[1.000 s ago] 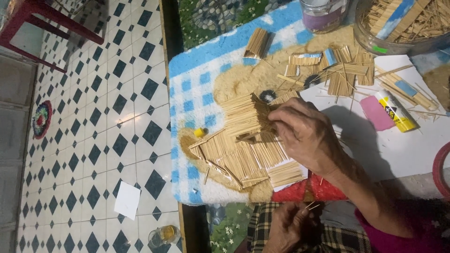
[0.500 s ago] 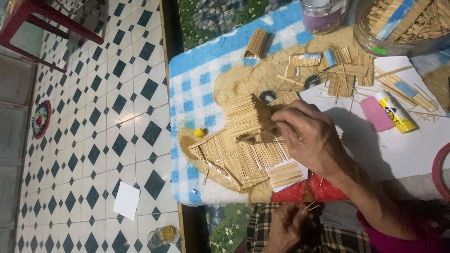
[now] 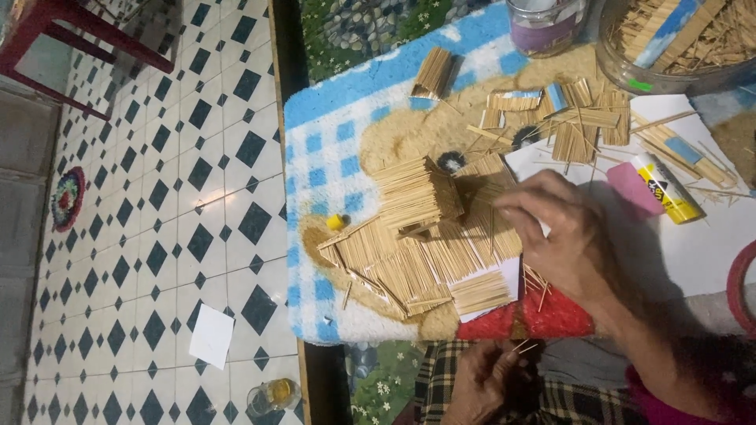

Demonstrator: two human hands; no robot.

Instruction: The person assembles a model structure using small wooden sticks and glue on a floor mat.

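Under the right hand (image 3: 563, 236) lies a pale straw-coloured stick model (image 3: 417, 236) on a blue-and-white checked mat (image 3: 331, 149) (with a tan patch). Just beyond the hand: a pink eraser (image 3: 634, 187), a yellow glue tube (image 3: 669, 189). The left hand (image 3: 484, 382) rests on black-and-yellow plaid cloth (image 3: 441, 370). Floor tiles (image 3: 157, 197): white, dark diamonds.

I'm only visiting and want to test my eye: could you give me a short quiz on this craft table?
1. True or false: the right hand touches the stick house model.
2. What does the left hand hold? A) thin sticks B) scissors C) a brush
3. Which two colours make the checked mat under the model?
Key: 1 true; 2 A; 3 blue and white.
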